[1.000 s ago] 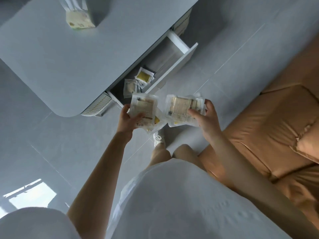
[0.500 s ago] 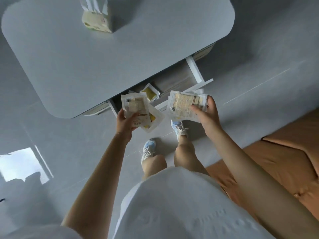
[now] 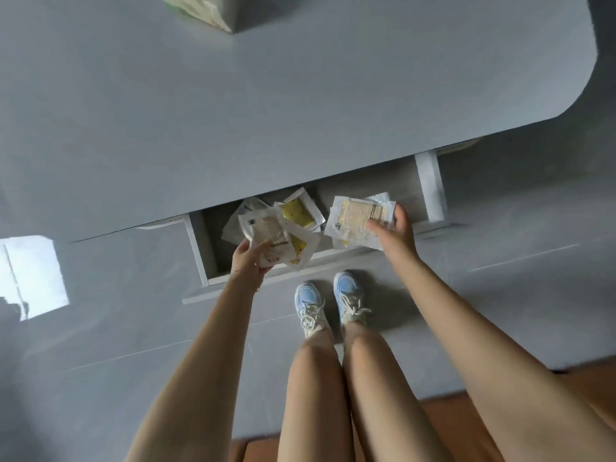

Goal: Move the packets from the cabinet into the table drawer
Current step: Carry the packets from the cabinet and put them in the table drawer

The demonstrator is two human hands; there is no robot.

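The table drawer [image 3: 204,251] stands pulled out under the grey table [image 3: 266,111], right below me. My left hand [image 3: 248,261] grips a small stack of clear packets [image 3: 270,233] over the drawer's left half. A second stack of packets [image 3: 358,218] with a tan label is held by my right hand [image 3: 395,236] over the drawer's right half. Loose packets [image 3: 296,213], one with yellow contents, lie inside the drawer between the two stacks. The cabinet is out of view.
A green and white box [image 3: 200,10] sits on the far part of the tabletop. My feet in blue shoes [image 3: 328,301] stand on the grey tiled floor just in front of the drawer. An orange seat [image 3: 440,428] lies behind my legs.
I have stepped up to the table, and both hands with their packets have moved forward from in front of the drawer to directly over its opening.
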